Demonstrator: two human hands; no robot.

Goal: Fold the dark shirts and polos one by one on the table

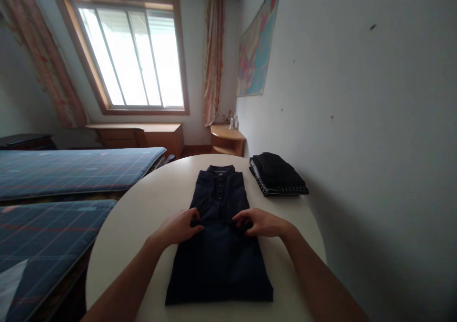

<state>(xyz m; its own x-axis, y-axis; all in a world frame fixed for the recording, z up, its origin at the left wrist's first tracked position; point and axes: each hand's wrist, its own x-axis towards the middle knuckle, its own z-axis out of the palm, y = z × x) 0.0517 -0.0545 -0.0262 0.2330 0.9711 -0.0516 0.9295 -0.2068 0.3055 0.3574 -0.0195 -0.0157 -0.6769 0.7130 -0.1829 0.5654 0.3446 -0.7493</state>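
Note:
A dark navy collared shirt lies lengthwise on the round white table, its sides folded in and its collar and buttons at the far end. Across its middle runs the edge of a folded-over layer. My left hand pinches the left end of that edge, fingers closed on the cloth. At the right end, my right hand grips the same edge between thumb and fingers. The nearer half of the shirt is flat and smooth, with its bottom close to me.
A stack of folded dark clothes sits at the table's back right, beside the white wall. Beds with blue plaid covers stand to the left. Farther back are a wooden desk and a corner shelf.

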